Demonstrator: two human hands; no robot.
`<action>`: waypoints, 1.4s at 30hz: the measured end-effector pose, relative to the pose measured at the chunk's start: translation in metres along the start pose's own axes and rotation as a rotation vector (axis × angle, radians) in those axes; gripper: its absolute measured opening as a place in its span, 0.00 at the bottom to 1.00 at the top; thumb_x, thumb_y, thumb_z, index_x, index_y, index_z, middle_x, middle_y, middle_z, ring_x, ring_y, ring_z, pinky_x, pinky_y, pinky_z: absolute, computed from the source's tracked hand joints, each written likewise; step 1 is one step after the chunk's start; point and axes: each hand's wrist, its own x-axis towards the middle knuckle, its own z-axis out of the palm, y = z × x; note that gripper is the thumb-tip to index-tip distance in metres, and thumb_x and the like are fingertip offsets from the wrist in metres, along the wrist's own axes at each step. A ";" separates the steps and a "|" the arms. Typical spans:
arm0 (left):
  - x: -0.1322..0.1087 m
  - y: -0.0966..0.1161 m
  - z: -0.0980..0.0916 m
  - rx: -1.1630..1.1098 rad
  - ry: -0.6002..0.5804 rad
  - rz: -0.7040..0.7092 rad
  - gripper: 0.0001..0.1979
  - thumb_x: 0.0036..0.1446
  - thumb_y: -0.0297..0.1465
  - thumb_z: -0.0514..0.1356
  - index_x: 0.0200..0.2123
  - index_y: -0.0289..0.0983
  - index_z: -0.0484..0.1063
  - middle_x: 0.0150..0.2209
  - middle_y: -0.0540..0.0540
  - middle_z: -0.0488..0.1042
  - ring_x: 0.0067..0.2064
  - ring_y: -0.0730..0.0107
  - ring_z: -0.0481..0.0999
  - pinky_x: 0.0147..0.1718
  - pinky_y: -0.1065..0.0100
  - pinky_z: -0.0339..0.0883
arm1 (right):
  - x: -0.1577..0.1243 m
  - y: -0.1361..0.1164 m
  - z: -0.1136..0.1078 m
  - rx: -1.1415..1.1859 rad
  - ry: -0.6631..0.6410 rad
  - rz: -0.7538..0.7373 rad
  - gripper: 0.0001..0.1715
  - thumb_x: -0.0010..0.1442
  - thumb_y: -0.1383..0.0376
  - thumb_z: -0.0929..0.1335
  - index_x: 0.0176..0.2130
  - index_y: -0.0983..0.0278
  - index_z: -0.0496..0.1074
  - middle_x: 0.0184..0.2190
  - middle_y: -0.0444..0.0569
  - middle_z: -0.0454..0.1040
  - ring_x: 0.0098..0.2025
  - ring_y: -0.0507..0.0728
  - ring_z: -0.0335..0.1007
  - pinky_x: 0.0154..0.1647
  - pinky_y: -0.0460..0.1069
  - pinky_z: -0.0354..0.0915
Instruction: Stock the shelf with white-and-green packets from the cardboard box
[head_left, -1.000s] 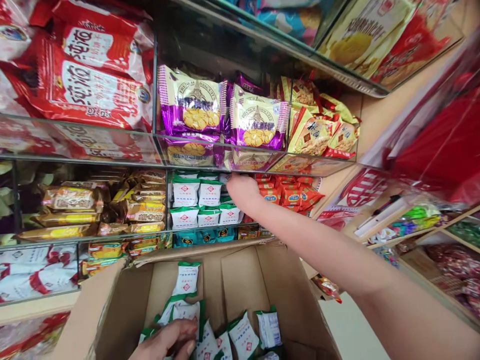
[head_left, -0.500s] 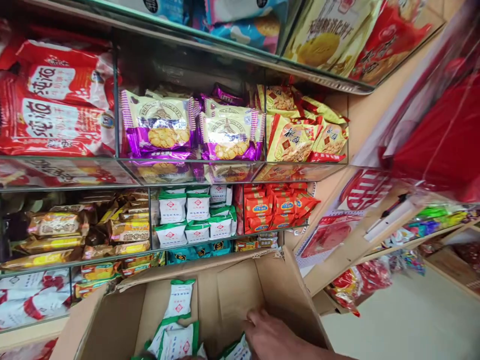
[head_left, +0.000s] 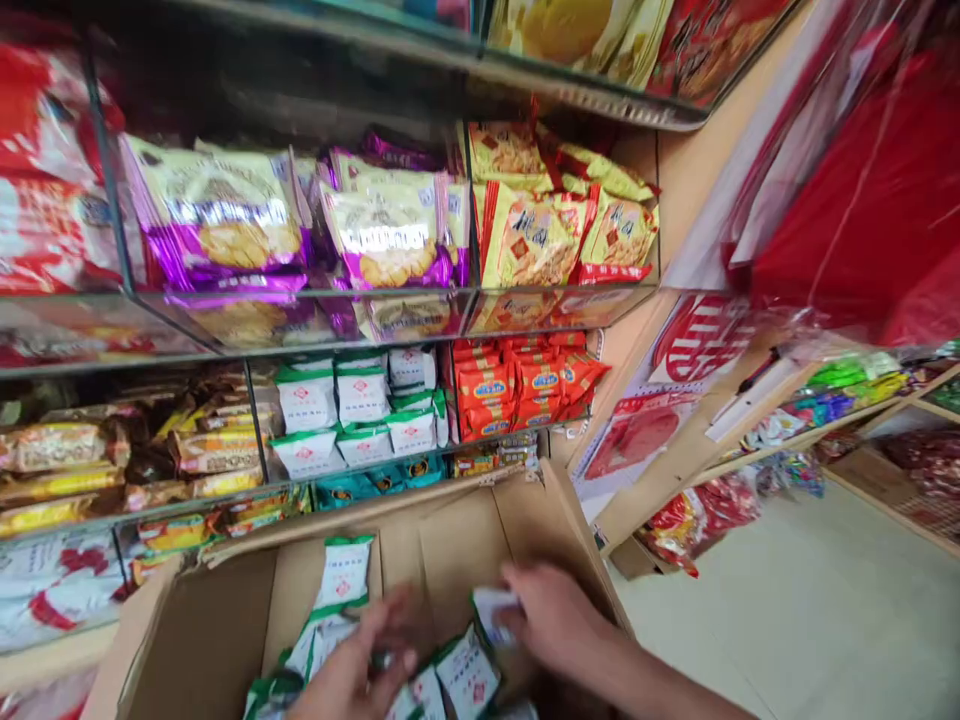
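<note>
Inside an open cardboard box point(head_left: 199, 630) lie several small white packets with green ends. My right hand point(head_left: 559, 620) is closed on one white snack packet point(head_left: 491, 613) at the right side of the box. A packet with a red emblem point(head_left: 469, 675) rests just below it. Over the packets at the left is my left hand point(head_left: 360, 660), thumb and fingers apart and slightly blurred, with no packet clearly gripped. Another packet point(head_left: 345, 572) leans upright against the box's back wall. Part of the pile is hidden under my left hand.
Behind the box, glass shelves hold matching white packets point(head_left: 362, 392), red packets point(head_left: 517, 385), purple-and-cream biscuit packs point(head_left: 390, 235) and yellow packs point(head_left: 532, 235). Red goods in plastic point(head_left: 862, 220) hang at the right, above a pale floor point(head_left: 750, 610).
My left hand has come up into view over the packets. My right hand has a packet lifted in its fingers. The view has swung right, so the shelves appear further left.
</note>
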 end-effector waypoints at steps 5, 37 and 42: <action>0.006 0.043 0.021 -0.218 -0.089 -0.040 0.23 0.50 0.43 0.56 0.47 0.38 0.60 0.41 0.42 0.75 0.37 0.64 0.74 0.32 0.67 0.68 | 0.013 -0.026 -0.015 1.031 0.041 0.043 0.13 0.50 0.57 0.65 0.29 0.64 0.61 0.25 0.44 0.69 0.24 0.51 0.65 0.22 0.45 0.62; -0.019 0.090 0.001 -0.832 0.280 -0.252 0.24 0.47 0.34 0.62 0.50 0.41 0.65 0.36 0.45 0.77 0.32 0.65 0.77 0.28 0.68 0.72 | -0.009 -0.049 0.003 0.216 0.651 -0.924 0.24 0.58 0.72 0.61 0.54 0.65 0.59 0.47 0.57 0.69 0.53 0.59 0.61 0.51 0.53 0.64; -0.019 0.094 0.000 -0.801 0.410 -0.071 0.27 0.37 0.26 0.68 0.45 0.42 0.69 0.29 0.53 0.76 0.33 0.72 0.76 0.30 0.78 0.70 | -0.013 -0.053 0.010 0.381 0.531 -0.851 0.17 0.57 0.71 0.63 0.47 0.61 0.65 0.51 0.54 0.64 0.53 0.57 0.61 0.51 0.52 0.63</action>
